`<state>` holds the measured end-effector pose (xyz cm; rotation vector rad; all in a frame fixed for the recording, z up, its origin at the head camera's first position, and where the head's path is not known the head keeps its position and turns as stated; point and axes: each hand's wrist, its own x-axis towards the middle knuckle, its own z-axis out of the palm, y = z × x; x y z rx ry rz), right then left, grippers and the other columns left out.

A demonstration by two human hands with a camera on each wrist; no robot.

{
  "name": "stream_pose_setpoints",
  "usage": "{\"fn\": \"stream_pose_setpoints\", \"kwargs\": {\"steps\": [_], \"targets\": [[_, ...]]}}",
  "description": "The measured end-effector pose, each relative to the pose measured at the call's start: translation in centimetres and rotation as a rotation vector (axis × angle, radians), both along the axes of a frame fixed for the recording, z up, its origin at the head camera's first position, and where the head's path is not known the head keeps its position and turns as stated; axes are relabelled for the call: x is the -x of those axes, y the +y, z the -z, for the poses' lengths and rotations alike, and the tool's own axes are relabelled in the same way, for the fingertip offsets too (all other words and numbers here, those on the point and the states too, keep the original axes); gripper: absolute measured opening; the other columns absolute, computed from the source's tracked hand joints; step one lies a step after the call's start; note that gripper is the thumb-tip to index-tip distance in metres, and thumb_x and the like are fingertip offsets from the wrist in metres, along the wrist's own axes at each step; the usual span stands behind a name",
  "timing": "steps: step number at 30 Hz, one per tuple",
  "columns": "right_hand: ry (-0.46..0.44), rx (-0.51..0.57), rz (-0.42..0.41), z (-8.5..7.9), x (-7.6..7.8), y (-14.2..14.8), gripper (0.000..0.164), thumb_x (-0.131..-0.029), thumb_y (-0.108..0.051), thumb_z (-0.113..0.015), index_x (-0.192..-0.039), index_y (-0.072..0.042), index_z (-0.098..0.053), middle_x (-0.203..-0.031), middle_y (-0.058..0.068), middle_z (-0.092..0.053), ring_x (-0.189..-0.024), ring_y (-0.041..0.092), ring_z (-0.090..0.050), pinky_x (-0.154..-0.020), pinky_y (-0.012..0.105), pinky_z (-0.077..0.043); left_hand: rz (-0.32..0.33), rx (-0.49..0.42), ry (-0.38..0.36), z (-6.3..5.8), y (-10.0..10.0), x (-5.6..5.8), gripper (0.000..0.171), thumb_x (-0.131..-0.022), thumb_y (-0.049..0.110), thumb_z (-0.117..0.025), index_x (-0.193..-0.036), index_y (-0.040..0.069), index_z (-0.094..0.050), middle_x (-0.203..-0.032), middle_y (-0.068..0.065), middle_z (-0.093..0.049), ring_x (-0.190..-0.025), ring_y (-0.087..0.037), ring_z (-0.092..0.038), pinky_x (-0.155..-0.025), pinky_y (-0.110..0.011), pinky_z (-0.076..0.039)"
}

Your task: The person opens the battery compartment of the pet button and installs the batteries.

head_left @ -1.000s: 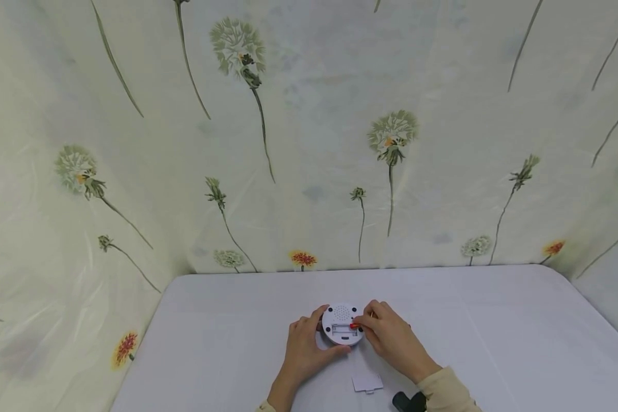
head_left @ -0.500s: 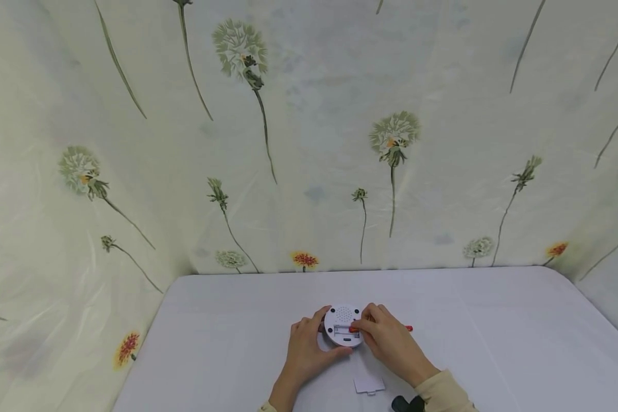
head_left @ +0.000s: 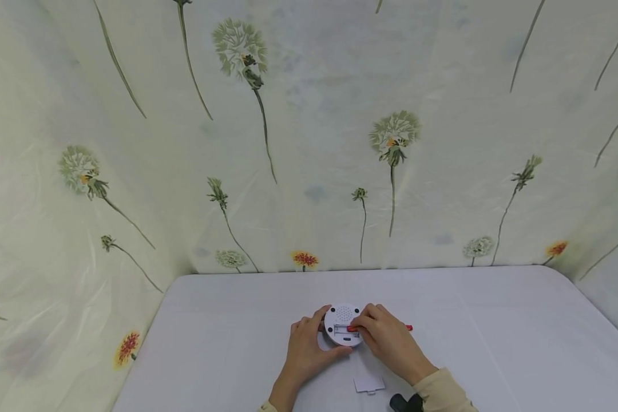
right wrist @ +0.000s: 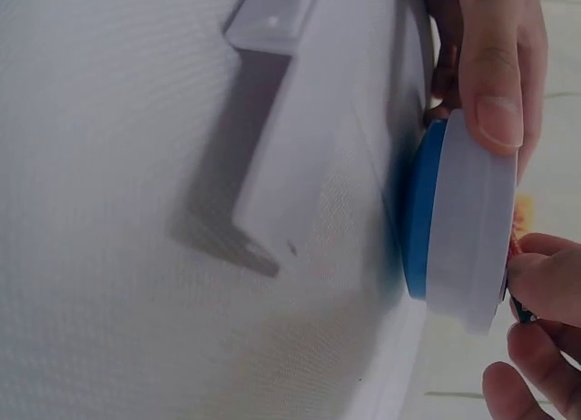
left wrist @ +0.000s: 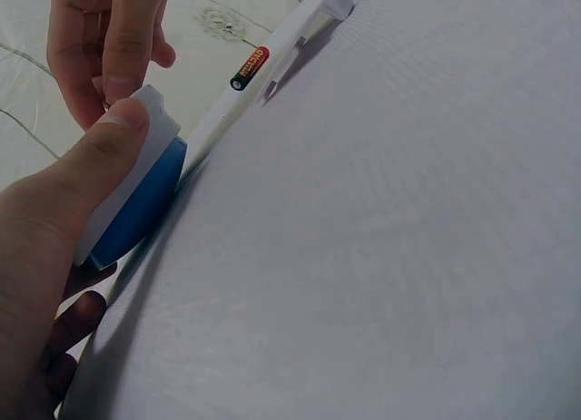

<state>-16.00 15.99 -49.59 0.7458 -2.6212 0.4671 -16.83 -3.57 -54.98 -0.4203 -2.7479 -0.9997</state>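
Observation:
A round white device (head_left: 342,313) with a blue underside lies face down on the table. Small holes, dark feet and an uncovered battery compartment show on its upturned white side. My left hand (head_left: 306,349) grips its rim, thumb at the front edge and fingers behind. My right hand (head_left: 388,340) pinches a red-ended battery (head_left: 351,329) at the right part of the compartment; the fingers hide most of it. In the right wrist view, the right fingertips (right wrist: 545,279) press close against the white face of the device. In the left wrist view, the device's blue part (left wrist: 141,207) faces the table.
A second battery (left wrist: 250,68), red and black, lies on the table beyond the right hand. The white battery cover (head_left: 369,385) lies nearer, its clip toward the person. A black object (head_left: 407,403) sits at the right sleeve. A flower-printed sheet (head_left: 314,143) hangs behind the table (head_left: 226,320).
The right hand has shifted slightly, bringing the battery's red end a little further left over the compartment. The second battery has come into sight beside the hand. The left hand keeps its grip.

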Motion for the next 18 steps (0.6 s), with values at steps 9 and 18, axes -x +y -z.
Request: {"fn": "stream_pose_setpoints", "kwargs": {"steps": [9,18], "targets": [[0.047,0.026,0.01,0.09,0.2,-0.46,0.018,-0.072,-0.009,-0.08,-0.083,-0.019,-0.07,-0.081,-0.012,-0.055,-0.075,0.002,-0.048,-0.064,0.019,-0.046,-0.003,-0.001,0.029,0.11,-0.11,0.04,0.092,-0.063,0.073,-0.068,-0.138,0.027,-0.044,-0.105,0.011,-0.066,-0.084,-0.004,-0.046,-0.088,-0.037,-0.035],[0.019,0.025,0.033,0.26,0.25,-0.93,0.017,-0.072,-0.01,-0.08,-0.082,-0.018,-0.069,-0.08,-0.011,-0.053,-0.075,0.003,-0.05,-0.065,0.02,-0.047,0.005,0.002,0.043,-0.05,-0.07,-0.02,0.091,-0.063,0.072,-0.069,-0.138,0.026,-0.045,-0.104,0.011,-0.067,-0.083,-0.004,-0.047,-0.087,-0.037,-0.035]]}}
